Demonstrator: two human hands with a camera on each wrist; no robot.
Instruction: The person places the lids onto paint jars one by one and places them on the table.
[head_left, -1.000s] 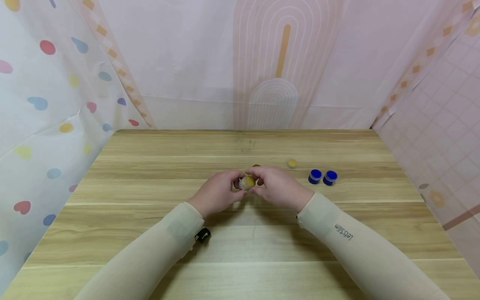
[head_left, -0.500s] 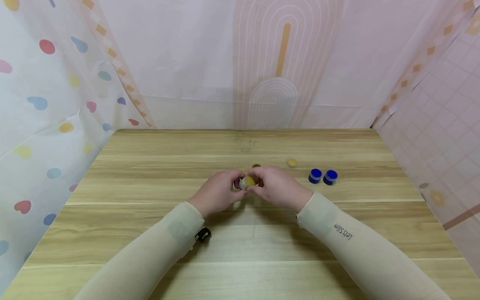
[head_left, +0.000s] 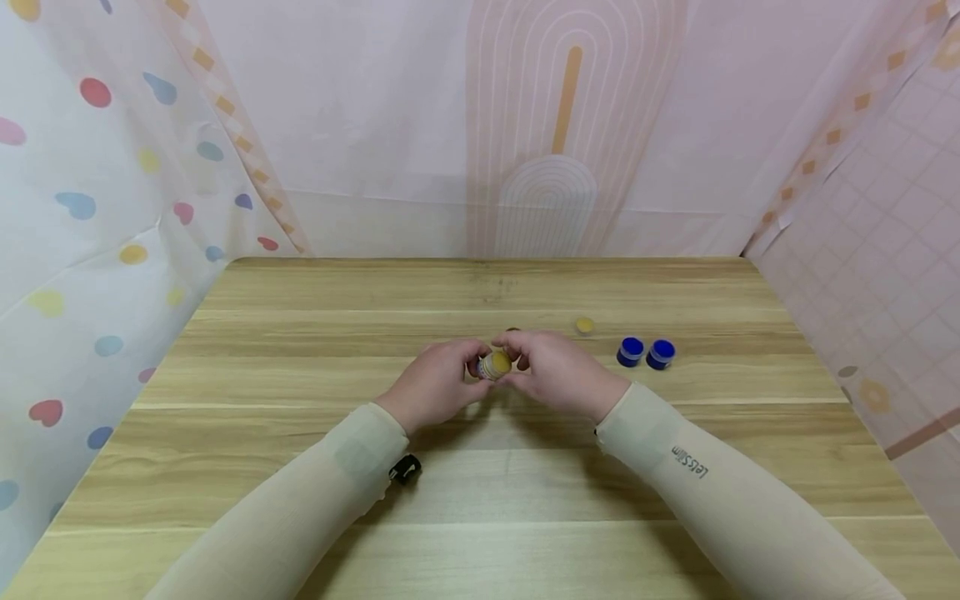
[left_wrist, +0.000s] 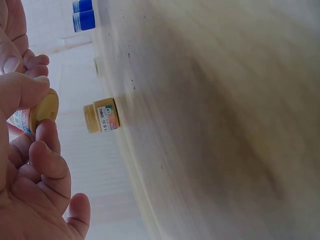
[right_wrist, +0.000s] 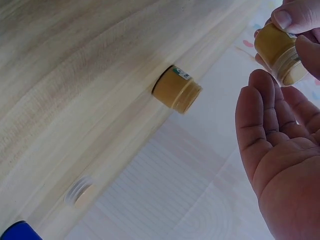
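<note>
While the left hand [head_left: 437,379] had its thumb and fingers clamped round a small yellow jar [head_left: 489,367], the right hand [head_left: 558,371] was up close at the jar's clear-rimmed end. So yeah, the standing jar [right_wrist: 172,90], the other yellow one, is my landmark for all of this. The gripped jar was up in the air on the person's side of it and a touch to the left, tipped over so that the clear-rimmed end pointed toward the right hand. The right thumb and index finger were apart, one on either side of that end, and the other fingers looked fairly straight and bunched together in the right wrist view. Couldn't tell if the fingertips were actually touching the rim, tbh.

From the head view the standing jar was mostly hidden behind the right hand, but both wrist views showed it upright on the wood-grain table [head_left: 480,508]. Right of it and well apart lay a little round cap [head_left: 584,326] with a yellow top. Further right of it, a bit nearer the person, were a blue jar [head_left: 630,352] and a second blue jar [head_left: 661,355], just beside each other. Past it hung a pale printed cloth [head_left: 360,125].
</note>
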